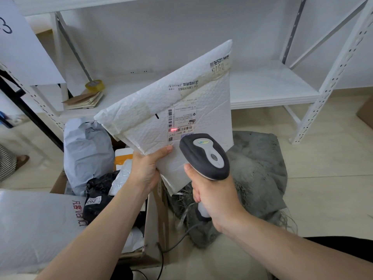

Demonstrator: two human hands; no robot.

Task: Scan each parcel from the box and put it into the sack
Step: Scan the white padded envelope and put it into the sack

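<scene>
My left hand (146, 168) grips the lower edge of a large white bubble mailer (177, 102), held upright and tilted in the middle of the view. My right hand (212, 197) is closed around the handle of a grey barcode scanner (203, 156), just below the mailer's shipping label. A red scan line glows on the label's barcode. The open cardboard box (156, 223) at the lower left holds several parcels, among them a grey poly bag (88, 152) and a black one (99, 197). The grey-green woven sack (260, 172) lies on the floor behind the scanner.
White metal shelving (272, 87) stands behind, with a tape roll (94, 85) and folded brown paper on its low shelf. A white poly bag (34, 227) with red print lies at the lower left. The scanner's cable (161, 257) trails over the floor by the box.
</scene>
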